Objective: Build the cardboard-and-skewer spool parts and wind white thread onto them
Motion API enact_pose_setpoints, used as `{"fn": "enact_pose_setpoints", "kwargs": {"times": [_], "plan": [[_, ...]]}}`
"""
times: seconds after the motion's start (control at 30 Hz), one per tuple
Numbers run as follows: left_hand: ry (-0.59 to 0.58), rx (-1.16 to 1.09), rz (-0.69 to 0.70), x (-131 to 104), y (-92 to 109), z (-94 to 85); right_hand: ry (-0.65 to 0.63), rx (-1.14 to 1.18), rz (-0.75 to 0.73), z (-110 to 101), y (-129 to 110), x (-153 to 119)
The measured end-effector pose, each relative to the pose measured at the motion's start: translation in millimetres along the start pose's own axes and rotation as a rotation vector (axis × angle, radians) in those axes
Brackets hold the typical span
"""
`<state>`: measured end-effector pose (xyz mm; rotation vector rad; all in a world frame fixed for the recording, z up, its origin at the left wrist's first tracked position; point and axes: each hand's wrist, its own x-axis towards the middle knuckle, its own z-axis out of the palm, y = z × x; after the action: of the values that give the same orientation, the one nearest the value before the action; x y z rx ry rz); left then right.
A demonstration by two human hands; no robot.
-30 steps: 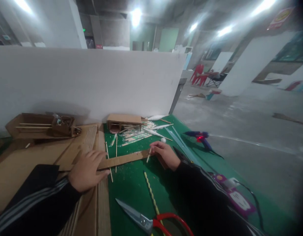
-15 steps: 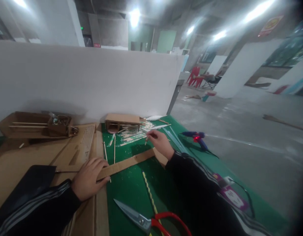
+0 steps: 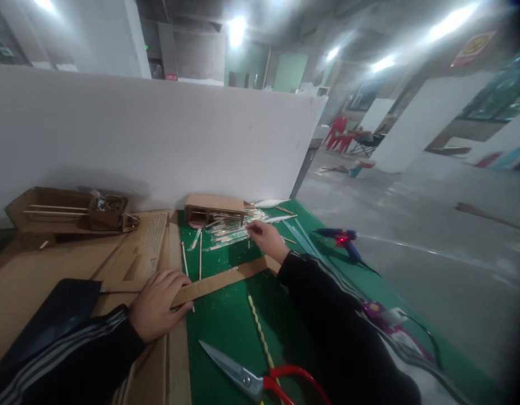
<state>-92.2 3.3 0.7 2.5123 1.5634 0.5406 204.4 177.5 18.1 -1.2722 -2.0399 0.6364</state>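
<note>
Through camera I see big white board [image 3: 158,135], ten to twelve o'clock. Green table [image 3: 228,325], six. Grey shiny floor [image 3: 411,214], three. Red chairs [image 3: 338,133], between one and two. Fat white post [image 3: 424,124] and window [image 3: 498,100], two. Bright lights [image 3: 236,31] up high, twelve and two. Pale green wall [image 3: 290,72] past board, just after twelve.

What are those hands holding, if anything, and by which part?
The left hand holds the cardboard strip by its left end. Whether the right hand holds anything cannot be told from here.
</note>
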Motion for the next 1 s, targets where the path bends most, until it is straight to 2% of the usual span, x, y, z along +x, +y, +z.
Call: {"fn": "enact_pose_setpoints", "kwargs": {"times": [0.2, 0.4, 0.57, 1.0], "plan": [[-0.009, -0.002, -0.005, 0, 0, -0.9, 0.052, 0.006, -0.006, -1, -6, 26], [-0.007, -0.002, -0.003, 1, -1, -1.1, 0.097, -0.063, -0.001, 17, -25, 47], [-0.014, -0.005, -0.003, 0, -3, -1.4, 0.109, -0.121, 0.008, 28, -31, 48], [-0.037, -0.006, -0.015, 2, 0, -3.2, 0.138, -0.208, 0.087, 14, -20, 44]]}}
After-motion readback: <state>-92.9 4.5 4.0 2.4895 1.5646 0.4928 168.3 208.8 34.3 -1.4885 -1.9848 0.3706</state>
